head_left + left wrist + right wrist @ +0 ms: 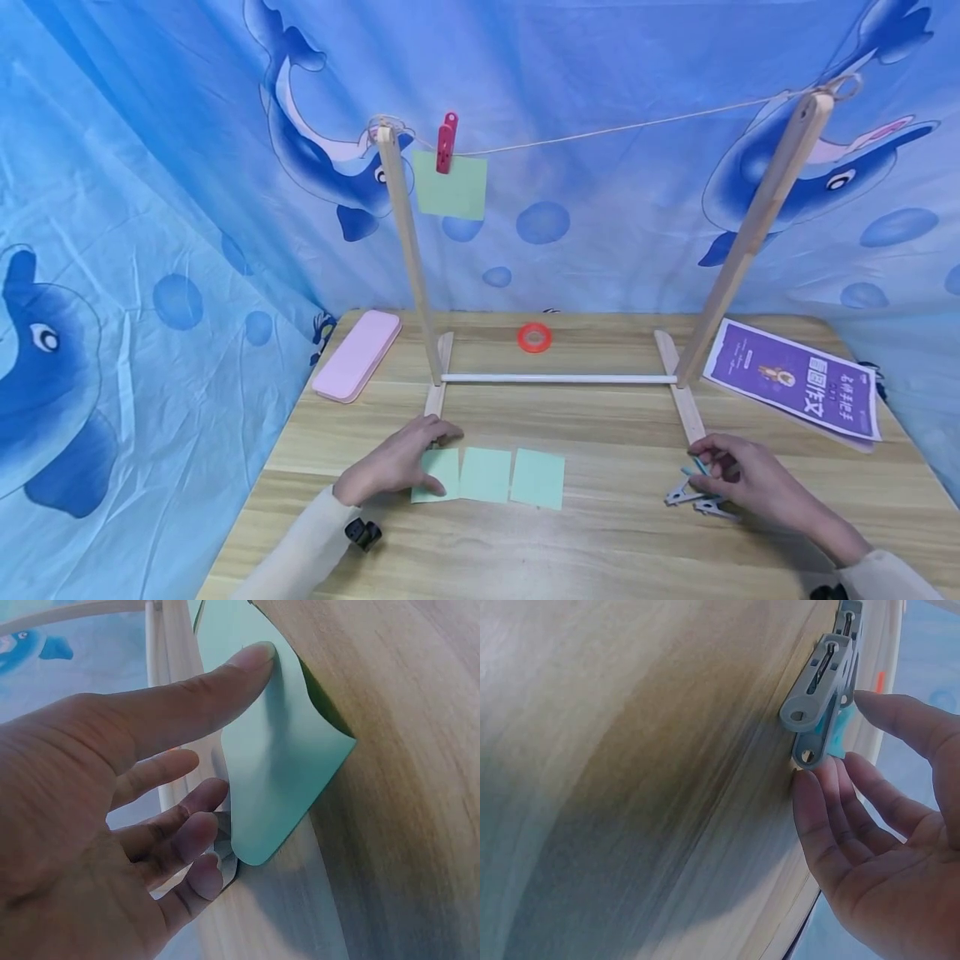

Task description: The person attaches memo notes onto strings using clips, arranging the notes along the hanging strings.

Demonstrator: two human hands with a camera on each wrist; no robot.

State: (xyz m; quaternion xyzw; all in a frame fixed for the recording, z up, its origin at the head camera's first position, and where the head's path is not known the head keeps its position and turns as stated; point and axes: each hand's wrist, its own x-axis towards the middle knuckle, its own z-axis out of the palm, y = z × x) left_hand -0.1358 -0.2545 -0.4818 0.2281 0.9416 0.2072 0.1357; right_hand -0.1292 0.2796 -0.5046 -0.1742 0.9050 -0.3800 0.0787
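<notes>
Three pale green paper squares lie in a row on the table: left point(442, 467), middle point(484, 475) and right point(537, 478). The thumb of my left hand point(401, 457) rests on the left square point(292, 780), which bends up at one corner; its other fingers are loosely bent beside the paper. With thumb and fingertips, my right hand point(757, 483) pinches a teal clothespin point(840, 733), partly hidden among grey clothespins point(817, 686). Another green square point(453, 187) hangs from a string point(600, 135) by a red clothespin point(446, 143).
Two wooden posts, left point(408, 242) and right point(753, 233), hold up the string, with a white rod point(558, 379) between their feet. Behind the rod lies a red tape roll point(535, 337). A pink case point(357, 356) is at left, a purple booklet point(795, 379) at right.
</notes>
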